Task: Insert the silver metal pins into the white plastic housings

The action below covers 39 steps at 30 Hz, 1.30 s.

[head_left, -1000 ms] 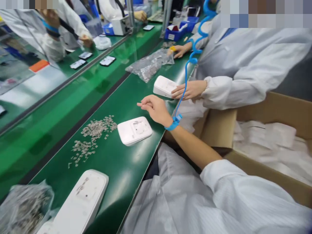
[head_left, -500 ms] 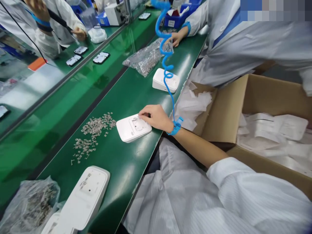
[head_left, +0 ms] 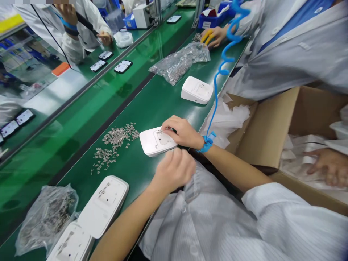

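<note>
Now both our hands work at the white casing [head_left: 157,142] on the green desk [head_left: 141,108].
Our right hand [head_left: 182,131] pinches at its recess, grip nearly closed; our left hand [head_left: 174,169], newly arrived, hovers loosely curled, grasping nothing we can see.

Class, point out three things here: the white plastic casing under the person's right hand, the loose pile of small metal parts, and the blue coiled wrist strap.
white plastic casing [head_left: 152,143], head view, left top face.
loose pile of small metal parts [head_left: 116,139], head view, pile's middle.
blue coiled wrist strap [head_left: 207,142], head view, band at wrist.
</note>
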Tool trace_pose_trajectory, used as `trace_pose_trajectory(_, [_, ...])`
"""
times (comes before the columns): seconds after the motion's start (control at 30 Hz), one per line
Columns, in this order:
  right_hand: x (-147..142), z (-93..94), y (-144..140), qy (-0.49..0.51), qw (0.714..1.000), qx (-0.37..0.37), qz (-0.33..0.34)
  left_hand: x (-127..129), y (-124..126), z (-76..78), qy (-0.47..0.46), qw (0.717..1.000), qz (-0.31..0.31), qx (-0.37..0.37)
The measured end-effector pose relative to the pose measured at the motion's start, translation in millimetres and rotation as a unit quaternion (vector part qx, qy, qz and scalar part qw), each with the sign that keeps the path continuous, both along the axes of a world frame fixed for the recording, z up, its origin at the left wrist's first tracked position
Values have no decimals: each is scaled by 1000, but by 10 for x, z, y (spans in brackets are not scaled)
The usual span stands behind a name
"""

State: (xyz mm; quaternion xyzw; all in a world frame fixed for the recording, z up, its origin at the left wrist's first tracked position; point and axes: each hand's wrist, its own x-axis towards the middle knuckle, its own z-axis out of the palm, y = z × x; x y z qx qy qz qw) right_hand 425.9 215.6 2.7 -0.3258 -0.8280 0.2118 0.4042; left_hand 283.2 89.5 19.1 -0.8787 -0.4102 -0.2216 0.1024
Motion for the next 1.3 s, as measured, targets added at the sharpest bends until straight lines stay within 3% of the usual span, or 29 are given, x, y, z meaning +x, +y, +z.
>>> trace_pose_trajectory(0.1, [43, -98, -11, 29, 999, 17, 25, 90, 139, -110, 58, 992, 60, 92])
trace_pose_trajectory(0.17, [66, -154, -11, 35, 998, 27, 43, 120, 196, -155, 93, 984, 95, 116])
trace_pose_trajectory(0.37, [86, -230, -13, 33, 997, 53, 47, 111, 184, -192, 103, 984, 107, 96])
trace_pose_trajectory(0.7, [103, -208, -43, -30, 993, 100, 55, 114, 180, -197, 92, 987, 104, 80])
trace_pose_trajectory(1.0, [95, -232, -67, 8, 988, 145, 44, 117, 192, -207, 84, 988, 108, 77])
trace_pose_trajectory(1.3, [98, -266, -112, -3, 993, 111, 33, 116, 148, -176, 74, 991, 110, 21])
